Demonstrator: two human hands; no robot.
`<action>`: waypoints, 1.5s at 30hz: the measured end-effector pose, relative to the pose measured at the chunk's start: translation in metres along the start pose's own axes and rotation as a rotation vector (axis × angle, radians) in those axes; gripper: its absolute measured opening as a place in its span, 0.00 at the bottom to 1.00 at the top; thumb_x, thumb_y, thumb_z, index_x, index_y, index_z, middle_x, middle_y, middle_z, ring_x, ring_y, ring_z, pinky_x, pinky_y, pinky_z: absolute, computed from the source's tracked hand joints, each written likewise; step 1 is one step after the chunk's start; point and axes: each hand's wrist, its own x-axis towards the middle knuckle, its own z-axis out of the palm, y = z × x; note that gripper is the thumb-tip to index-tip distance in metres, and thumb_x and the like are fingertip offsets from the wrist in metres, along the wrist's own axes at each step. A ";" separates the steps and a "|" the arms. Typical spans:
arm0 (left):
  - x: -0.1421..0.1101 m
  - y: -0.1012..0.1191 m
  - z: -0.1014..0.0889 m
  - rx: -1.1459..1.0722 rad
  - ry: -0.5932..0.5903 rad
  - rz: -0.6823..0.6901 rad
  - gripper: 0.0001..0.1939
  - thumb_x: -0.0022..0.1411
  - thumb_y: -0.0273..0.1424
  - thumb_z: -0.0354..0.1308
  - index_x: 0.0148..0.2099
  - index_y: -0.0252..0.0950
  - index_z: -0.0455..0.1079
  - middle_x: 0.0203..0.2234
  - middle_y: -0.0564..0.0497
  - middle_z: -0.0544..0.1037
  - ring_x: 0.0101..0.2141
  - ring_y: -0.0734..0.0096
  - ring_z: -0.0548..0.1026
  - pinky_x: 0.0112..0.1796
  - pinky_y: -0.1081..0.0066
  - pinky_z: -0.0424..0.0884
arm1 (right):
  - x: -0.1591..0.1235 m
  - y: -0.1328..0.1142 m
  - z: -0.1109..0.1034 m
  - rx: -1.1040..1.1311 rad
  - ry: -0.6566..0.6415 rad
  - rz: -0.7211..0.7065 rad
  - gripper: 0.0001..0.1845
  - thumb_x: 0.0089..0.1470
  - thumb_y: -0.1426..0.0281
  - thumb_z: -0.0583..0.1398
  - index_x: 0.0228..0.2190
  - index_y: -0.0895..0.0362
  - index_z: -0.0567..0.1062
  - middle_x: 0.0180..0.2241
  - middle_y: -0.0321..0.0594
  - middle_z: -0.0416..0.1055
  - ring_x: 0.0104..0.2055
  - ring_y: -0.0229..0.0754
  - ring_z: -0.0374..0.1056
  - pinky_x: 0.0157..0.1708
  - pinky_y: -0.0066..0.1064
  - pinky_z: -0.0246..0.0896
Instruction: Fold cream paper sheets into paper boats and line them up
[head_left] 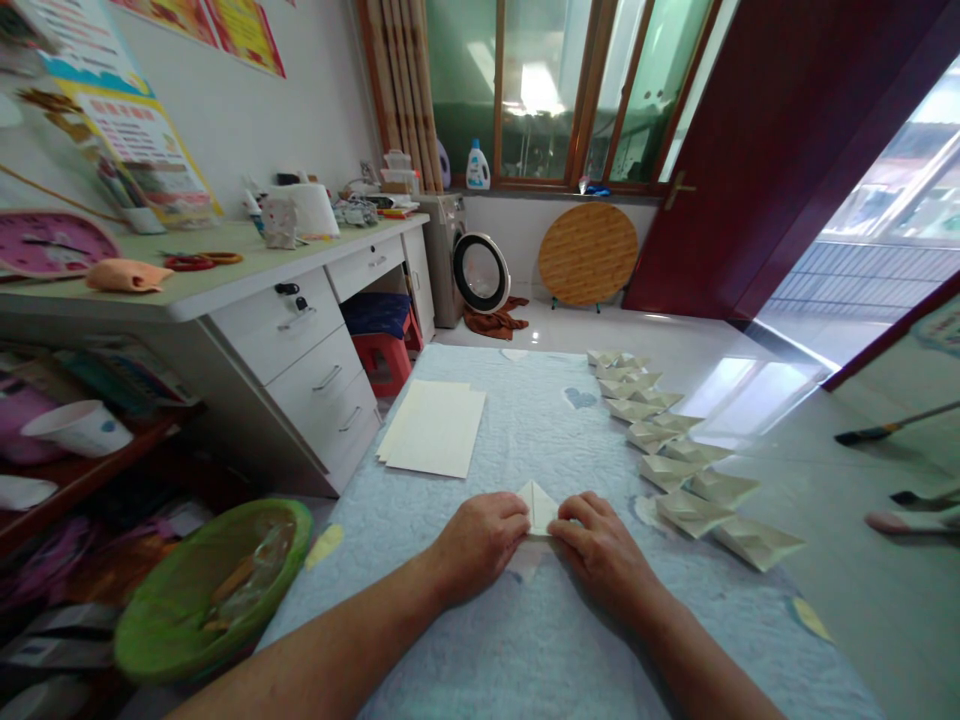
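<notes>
A partly folded sheet of paper (538, 510), pale cream with a pointed top, lies on the blue quilted cloth between my hands. My left hand (484, 540) grips its left side with closed fingers. On the right side, my right hand (600, 545) pinches the paper's edge between thumb and fingers. A stack of flat paper sheets (436, 428) lies ahead and to the left. Along the right edge stand several folded paper boats (694, 510) in two rows.
The cloth-covered table (525, 400) stands beside a white desk (300, 330) with drawers. A green basket (217, 590) is at the lower left. A red stool (384, 345), washing machine (450, 260) and round wooden board (589, 255) are farther back.
</notes>
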 end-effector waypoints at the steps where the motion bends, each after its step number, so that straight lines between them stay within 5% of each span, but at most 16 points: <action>1: 0.000 0.000 0.000 0.009 -0.006 -0.010 0.06 0.66 0.25 0.54 0.36 0.35 0.71 0.37 0.49 0.77 0.39 0.67 0.74 0.42 0.70 0.70 | 0.000 0.000 0.000 0.007 0.000 0.007 0.11 0.62 0.73 0.57 0.30 0.55 0.77 0.34 0.41 0.71 0.39 0.44 0.63 0.41 0.36 0.60; 8: 0.000 0.002 0.000 0.099 0.001 -0.131 0.07 0.67 0.29 0.54 0.34 0.36 0.69 0.32 0.49 0.73 0.36 0.65 0.70 0.39 0.67 0.68 | 0.001 0.005 0.002 0.132 0.027 0.058 0.12 0.62 0.73 0.54 0.29 0.56 0.76 0.30 0.40 0.69 0.36 0.43 0.62 0.39 0.36 0.59; 16: 0.000 -0.003 -0.003 -0.036 -0.030 -0.305 0.08 0.66 0.32 0.57 0.35 0.35 0.70 0.34 0.49 0.72 0.39 0.64 0.69 0.41 0.66 0.66 | 0.004 0.012 0.004 0.146 -0.010 0.216 0.12 0.61 0.70 0.56 0.26 0.56 0.74 0.30 0.39 0.70 0.37 0.44 0.64 0.40 0.36 0.57; 45: 0.000 0.000 -0.006 0.221 -0.125 -0.477 0.11 0.69 0.34 0.51 0.38 0.35 0.72 0.35 0.46 0.76 0.40 0.59 0.73 0.41 0.62 0.66 | 0.005 0.015 0.006 -0.029 -0.028 0.472 0.13 0.59 0.66 0.58 0.24 0.56 0.75 0.29 0.40 0.73 0.36 0.46 0.64 0.36 0.34 0.47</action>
